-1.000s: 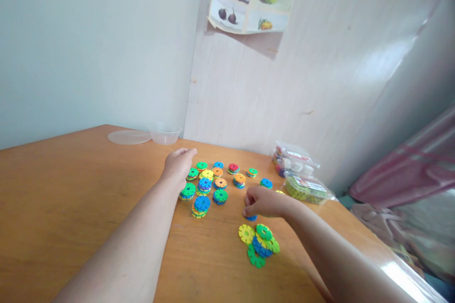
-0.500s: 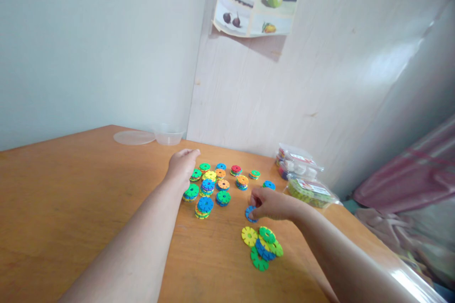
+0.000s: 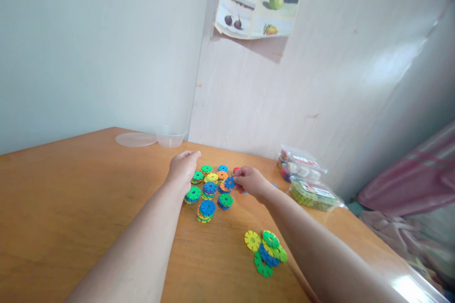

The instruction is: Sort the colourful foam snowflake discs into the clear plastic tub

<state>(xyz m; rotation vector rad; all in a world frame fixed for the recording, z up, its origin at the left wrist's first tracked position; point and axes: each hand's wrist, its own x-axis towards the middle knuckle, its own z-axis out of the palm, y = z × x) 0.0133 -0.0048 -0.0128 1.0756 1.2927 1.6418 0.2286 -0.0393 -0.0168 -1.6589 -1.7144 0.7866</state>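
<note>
My right hand (image 3: 250, 181) pinches a blue notched plastic disc (image 3: 229, 182) by its edge, over a stack topped with an orange disc (image 3: 224, 187). My left hand (image 3: 184, 169) is closed beside the left side of the stacks; anything in its fingers is hidden. Near it stand stacks topped with green discs (image 3: 193, 193), a yellow disc (image 3: 211, 178) and a purple-blue disc (image 3: 209, 188). A blue-topped stack (image 3: 207, 208) and a green-topped stack (image 3: 225, 200) sit closest to me. My right hand covers part of the stacks behind it.
A loose pile of yellow, green and blue discs (image 3: 269, 254) lies near my right forearm. Clear lidded boxes (image 3: 314, 194) stand at the right. A clear tub (image 3: 170, 138) and round lid (image 3: 135, 139) sit at the back left of the wooden table (image 3: 106, 189), against the wall.
My right hand has lifted the blue disc from the table above the loose pile and carried it left and away from me to the stacks. My left hand stays almost still.
</note>
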